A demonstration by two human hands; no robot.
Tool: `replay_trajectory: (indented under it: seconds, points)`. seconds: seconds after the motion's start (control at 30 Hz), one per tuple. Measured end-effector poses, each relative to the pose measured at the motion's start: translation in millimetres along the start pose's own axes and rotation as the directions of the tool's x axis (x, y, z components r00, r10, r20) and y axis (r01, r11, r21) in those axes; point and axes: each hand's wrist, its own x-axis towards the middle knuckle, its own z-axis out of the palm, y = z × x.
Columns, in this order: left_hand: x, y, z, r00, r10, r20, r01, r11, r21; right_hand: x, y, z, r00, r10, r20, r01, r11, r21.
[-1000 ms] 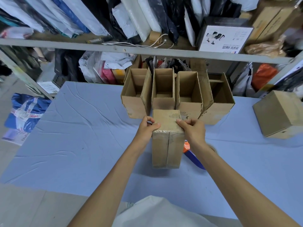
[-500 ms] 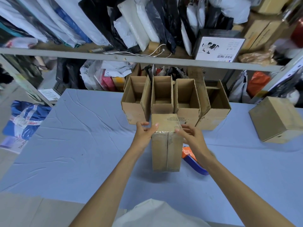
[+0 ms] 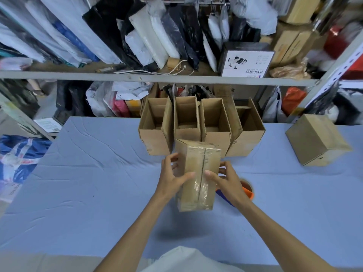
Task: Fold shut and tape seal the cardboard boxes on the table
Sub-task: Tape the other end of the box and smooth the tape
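Held box [image 3: 193, 160]: matt brown cardboard, with glossy, wrinkled clear tape [image 3: 201, 186] shining along its seam. Open boxes [image 3: 155, 143]: the same raw cardboard is showing rough cut edges. Tabletop [image 3: 94, 183]: matt, creased pale-blue cloth is covering it. Shelf rail [image 3: 78, 75]: dull grey metal. Bags [image 3: 151, 38]: smooth plastic film is glinting.

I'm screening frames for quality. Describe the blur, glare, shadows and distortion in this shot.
Head view: wide-angle distortion slants the right shelf upright; the far left and right edges are smeared, the centre sharper. Head view: the tape on the taped box, gripped by the left hand and right hand, shows mild glare; a soft shadow lies on the table beneath it, suggesting diffuse overhead light.
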Motion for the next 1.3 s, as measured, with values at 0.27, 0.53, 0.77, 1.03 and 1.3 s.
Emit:
replay_trajectory:
  seconds: [0.27,0.53,0.77,1.03,1.3]
  points:
    - [-8,5,7,0.985,0.146,0.096,-0.156,0.982,0.109,-16,-13,-5,0.976,-0.121,-0.18,0.109,0.991,-0.072]
    - [-2,27,37,0.975,0.12,0.189,-0.124,0.992,0.01,-36,-12,-24,0.954,-0.049,-0.295,0.071,0.996,0.063]
    - [-2,32,68,0.947,0.131,0.295,-0.134,0.991,-0.01,-62,-25,-56,0.911,-0.025,-0.411,0.094,0.984,0.148]
    - [-7,40,121,0.846,0.097,0.524,-0.072,0.995,-0.069,-89,-16,-96,0.842,0.008,-0.54,0.048,0.995,0.089]
    - [4,51,172,0.848,0.053,0.528,-0.073,0.997,0.017,-71,-2,-143,0.851,0.014,-0.526,0.053,0.992,0.113]
